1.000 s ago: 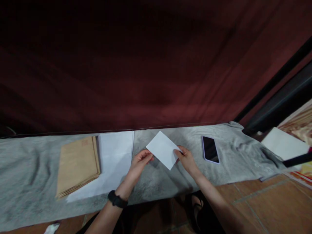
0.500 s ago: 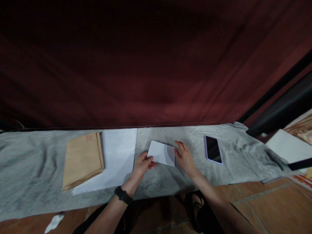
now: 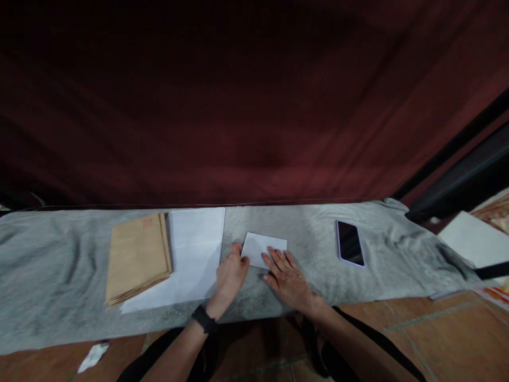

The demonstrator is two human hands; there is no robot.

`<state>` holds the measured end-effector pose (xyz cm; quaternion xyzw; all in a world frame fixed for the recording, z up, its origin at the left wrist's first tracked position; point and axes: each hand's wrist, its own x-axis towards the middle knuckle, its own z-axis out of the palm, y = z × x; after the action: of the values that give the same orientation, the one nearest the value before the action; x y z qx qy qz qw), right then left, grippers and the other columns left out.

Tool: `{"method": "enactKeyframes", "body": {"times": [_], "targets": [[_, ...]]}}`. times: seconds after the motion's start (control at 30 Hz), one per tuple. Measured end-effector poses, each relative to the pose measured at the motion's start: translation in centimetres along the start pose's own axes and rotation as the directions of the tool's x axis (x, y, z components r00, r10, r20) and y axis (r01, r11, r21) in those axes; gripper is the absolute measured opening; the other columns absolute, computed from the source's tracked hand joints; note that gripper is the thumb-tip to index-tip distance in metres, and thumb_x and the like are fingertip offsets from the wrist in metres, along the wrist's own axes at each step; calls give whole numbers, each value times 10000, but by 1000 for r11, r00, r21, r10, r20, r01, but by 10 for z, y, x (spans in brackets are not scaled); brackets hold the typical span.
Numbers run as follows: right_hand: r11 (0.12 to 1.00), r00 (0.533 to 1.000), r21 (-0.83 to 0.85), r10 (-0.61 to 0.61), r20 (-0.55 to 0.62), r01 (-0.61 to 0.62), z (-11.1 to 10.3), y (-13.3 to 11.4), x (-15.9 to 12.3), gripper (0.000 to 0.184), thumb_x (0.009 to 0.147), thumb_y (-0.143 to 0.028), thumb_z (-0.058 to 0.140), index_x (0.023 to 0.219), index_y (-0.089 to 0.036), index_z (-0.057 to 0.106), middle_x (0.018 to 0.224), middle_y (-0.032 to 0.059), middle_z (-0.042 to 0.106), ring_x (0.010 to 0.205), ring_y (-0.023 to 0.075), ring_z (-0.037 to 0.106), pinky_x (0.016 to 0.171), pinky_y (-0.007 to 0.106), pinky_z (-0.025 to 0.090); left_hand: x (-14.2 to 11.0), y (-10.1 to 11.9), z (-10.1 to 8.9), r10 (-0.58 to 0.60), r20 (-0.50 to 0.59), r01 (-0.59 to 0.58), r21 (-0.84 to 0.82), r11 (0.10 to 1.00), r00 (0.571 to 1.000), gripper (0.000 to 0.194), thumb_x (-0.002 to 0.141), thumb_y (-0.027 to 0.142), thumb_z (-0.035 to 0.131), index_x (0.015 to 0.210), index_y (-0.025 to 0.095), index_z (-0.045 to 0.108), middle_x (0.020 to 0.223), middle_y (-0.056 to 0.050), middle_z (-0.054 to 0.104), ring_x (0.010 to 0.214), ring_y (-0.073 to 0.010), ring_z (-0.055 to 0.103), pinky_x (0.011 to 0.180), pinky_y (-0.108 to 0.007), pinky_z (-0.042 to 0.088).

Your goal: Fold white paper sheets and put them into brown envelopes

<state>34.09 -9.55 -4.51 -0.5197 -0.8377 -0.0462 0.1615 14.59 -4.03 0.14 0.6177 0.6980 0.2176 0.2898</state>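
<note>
A small folded sheet of white paper (image 3: 257, 245) lies on the grey cloth in front of me. My left hand (image 3: 231, 273), with a black band on its wrist, is closed at the paper's left edge, thumb and index finger against it; its other fingers are curled under and partly hidden. Palm down, my right hand (image 3: 287, 278) rests with stretched fingers over the paper's lower right corner. Left of my hands are larger white sheets (image 3: 196, 239), partly covered by a stack of brown envelopes (image 3: 137, 257).
A phone (image 3: 350, 243) with a pale purple edge lies to the right on the grey cloth (image 3: 310, 228). Behind the bench hangs a dark red curtain (image 3: 254, 132). A crumpled white tissue (image 3: 93, 356) is on the tiled floor, and a white board (image 3: 475, 239) stands at far right.
My right hand has moved from the paper's right edge onto its lower right part and flattened. My left hand has turned over more, still at the left edge.
</note>
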Motion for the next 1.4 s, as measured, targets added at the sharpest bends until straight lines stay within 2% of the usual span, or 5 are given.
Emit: {"method": "enactKeyframes", "body": {"times": [0.13, 0.3, 0.5, 1.03, 1.4], "targets": [[1000, 1000, -23, -14, -4, 14, 2, 2, -1, 568, 1021, -390, 469, 1547, -214, 349, 1596, 95, 355, 1450, 243, 375, 1192, 465, 290, -10, 5, 3, 439, -110, -349, 448, 823, 892, 276, 966, 210, 435, 1158, 149, 624, 1129, -170, 703, 1123, -314, 648, 983, -491, 477], [999, 1000, -36, -7, -15, 7, 7, 1, -2, 529, 1007, -350, 491, 1503, -175, 431, 1556, 124, 425, 1431, 246, 404, 1190, 467, 302, -12, 3, 35, 697, 109, -658, 459, 597, 709, 497, 1031, 359, 354, 1484, 167, 418, 1570, -121, 422, 1474, -259, 336, 1194, -478, 292], [999, 998, 27, 19, 60, -21, 1, 2, -6, 516, 1036, -294, 376, 1541, -188, 363, 1599, 110, 348, 1474, 241, 332, 1210, 483, 248, -12, -8, 47, 621, 157, -612, 467, 638, 768, 678, 1014, 544, 326, 1558, 140, 291, 1634, -144, 288, 1521, -258, 227, 1234, -453, 212], [990, 981, 69, 113, 160, -125, -5, 36, -33, 617, 1054, -483, 255, 1577, -155, 271, 1609, 115, 335, 1491, 248, 292, 1219, 506, 237, -18, -13, 42, 503, 90, -475, 504, 721, 859, 604, 1005, 467, 381, 1553, 221, 316, 1640, -130, 279, 1514, -298, 239, 1217, -520, 198], [975, 979, 160, 132, 154, -156, -12, 8, 16, 562, 1068, -401, 222, 1538, -127, 363, 1589, 111, 365, 1492, 229, 292, 1227, 490, 243, -17, -9, 43, 480, 113, -464, 516, 720, 870, 584, 991, 402, 398, 1540, 205, 356, 1642, -132, 274, 1517, -317, 226, 1223, -553, 144]]}}
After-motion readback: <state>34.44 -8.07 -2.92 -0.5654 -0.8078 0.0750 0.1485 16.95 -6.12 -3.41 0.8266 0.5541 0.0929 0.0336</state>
